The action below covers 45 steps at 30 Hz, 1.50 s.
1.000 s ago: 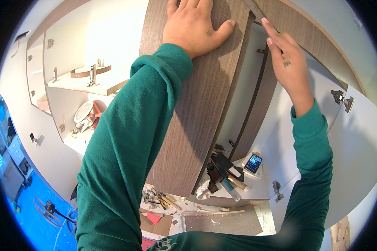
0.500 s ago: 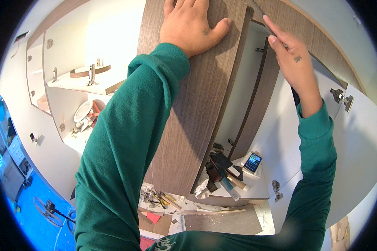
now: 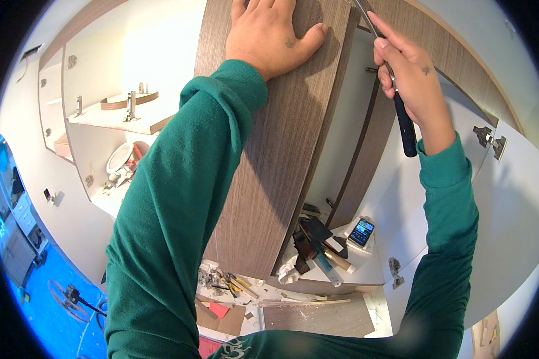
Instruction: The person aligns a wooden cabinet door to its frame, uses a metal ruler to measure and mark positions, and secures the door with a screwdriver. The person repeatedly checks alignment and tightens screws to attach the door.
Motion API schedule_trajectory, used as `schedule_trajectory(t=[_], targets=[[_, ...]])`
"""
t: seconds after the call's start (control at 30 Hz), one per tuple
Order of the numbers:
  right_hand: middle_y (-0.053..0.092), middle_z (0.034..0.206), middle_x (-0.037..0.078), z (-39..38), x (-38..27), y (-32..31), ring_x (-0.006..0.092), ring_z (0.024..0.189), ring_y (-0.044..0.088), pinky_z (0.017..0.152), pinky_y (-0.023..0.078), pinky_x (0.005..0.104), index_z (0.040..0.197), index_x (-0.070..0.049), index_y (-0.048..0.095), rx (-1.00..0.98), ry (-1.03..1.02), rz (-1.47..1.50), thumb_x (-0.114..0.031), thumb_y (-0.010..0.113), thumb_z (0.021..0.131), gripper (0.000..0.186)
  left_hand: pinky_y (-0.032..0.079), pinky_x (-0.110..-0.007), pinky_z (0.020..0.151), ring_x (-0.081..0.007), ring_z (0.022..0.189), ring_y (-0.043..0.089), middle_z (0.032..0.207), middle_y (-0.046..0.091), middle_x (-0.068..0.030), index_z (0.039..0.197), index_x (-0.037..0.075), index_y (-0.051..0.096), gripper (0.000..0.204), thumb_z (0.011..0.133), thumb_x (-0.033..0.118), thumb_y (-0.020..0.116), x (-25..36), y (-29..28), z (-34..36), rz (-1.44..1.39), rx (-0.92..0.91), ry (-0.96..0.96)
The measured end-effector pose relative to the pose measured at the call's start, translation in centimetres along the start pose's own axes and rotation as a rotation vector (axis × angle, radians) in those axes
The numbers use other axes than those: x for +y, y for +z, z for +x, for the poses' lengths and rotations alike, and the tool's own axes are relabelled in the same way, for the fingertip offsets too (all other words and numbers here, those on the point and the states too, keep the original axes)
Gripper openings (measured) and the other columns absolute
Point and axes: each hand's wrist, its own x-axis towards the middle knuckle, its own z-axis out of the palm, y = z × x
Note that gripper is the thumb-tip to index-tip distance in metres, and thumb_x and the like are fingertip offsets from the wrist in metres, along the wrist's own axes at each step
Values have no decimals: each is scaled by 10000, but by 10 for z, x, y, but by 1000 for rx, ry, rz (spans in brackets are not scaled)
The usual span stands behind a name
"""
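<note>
One right hand (image 3: 420,81) grips a black-handled file (image 3: 406,128), index straight, its axis toward 11 o'clock; left hand (image 3: 269,36) lies spread on wood-grain panel (image 3: 281,149).

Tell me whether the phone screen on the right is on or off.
On: the phone screen glows blue, with pale marks showing on it.

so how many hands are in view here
2: the left hand lies spread on the wood-grain panel, partly cut off by the top edge; the right hand holds a black-handled tool. No other shows.
</note>
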Motion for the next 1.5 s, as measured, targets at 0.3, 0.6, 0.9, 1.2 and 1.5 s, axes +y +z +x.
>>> schedule_trajectory(t=[0.3,0.6,0.9,1.2,1.5], targets=[[689,1192,212,18,0,-5,283,1079,660,995,472,324,1455,-61,559,59,-437,-555,-124,536,1038,422,201,-512,1239,-382,1447,395,1483,493,-251,1437,-28,478,754,900,476,638,5,0,0,6,-12,8],[590,1033,128,-19,-25,-31,232,910,566,826,436,322,1450,-100,564,155,-329,-584,-180,528,1045,415,246,-540,1167,-362,1296,501,1324,582,-192,1363,87,615,539,944,426,617,11,-9,14,2,-100,9],[406,672,-62,-26,-15,-55,41,529,374,482,341,220,1542,-270,500,147,-97,-477,-309,504,1063,480,312,-535,1091,-342,1247,541,1206,709,-115,1062,93,790,321,927,351,654,39,5,68,-285,-185,-163],[505,840,31,-23,-6,-58,163,715,473,669,401,293,1500,-220,534,155,-218,-571,-245,519,1040,461,423,-495,1001,-402,1154,563,1133,690,-172,1057,32,747,288,985,244,566,24,24,56,-162,-49,-87],[633,1067,154,-5,5,-52,320,961,608,907,481,385,1445,-152,582,119,-481,-712,-145,536,1014,434,335,-536,1155,-465,1280,487,1341,556,-275,1319,-47,559,425,987,218,548,8,19,15,-54,150,42]])
